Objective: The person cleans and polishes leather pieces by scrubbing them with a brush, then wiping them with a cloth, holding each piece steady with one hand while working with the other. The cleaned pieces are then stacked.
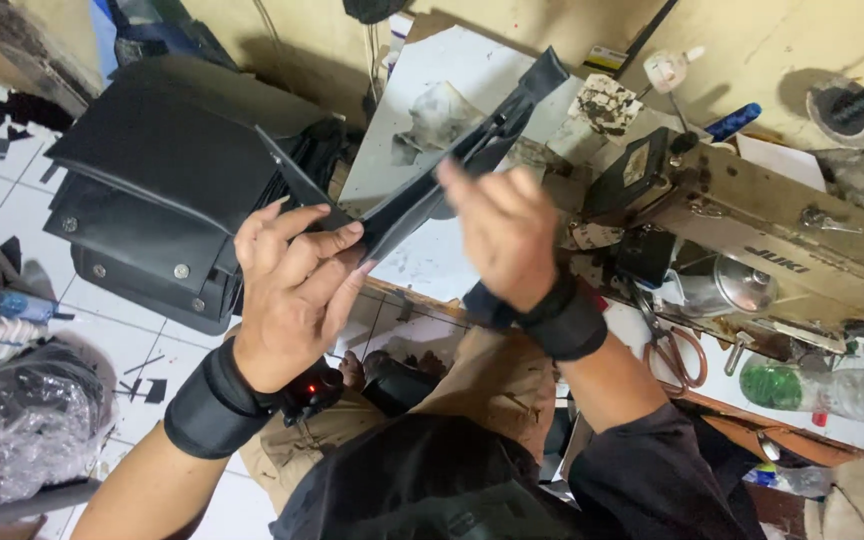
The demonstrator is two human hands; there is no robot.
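— Both hands are up on one piece, then?

— Yes. From the head view, my left hand [297, 290] has its fingers curled and pinched shut on the near end of the long black leather strip [452, 165]. My right hand [502, 235] is closed around the strip's middle, its back toward me, so I cannot see how the fingertips sit underneath. The strip runs from my left hand up and away to the right, and its far end flares out above the white board [432, 110].

— What's close to the edges?

— To the left, just beside my left hand, the stack of black leather panels [162, 190] sits with its corner nearly touching the strip's near end. To the right, the sewing machine [752, 230] lies along the table, close to my right wrist. The orange-handled scissors [667, 350] lie at the table's near edge, below the machine.

— Any room to move?

— Some. Between my forearms there's open space over my lap. Left and near, the white tiled floor [102, 330] shows between black scraps, with a crumpled plastic bag [22, 420] lying well apart from both hands. A green plastic bottle [802, 385] lies at the right, near edge.
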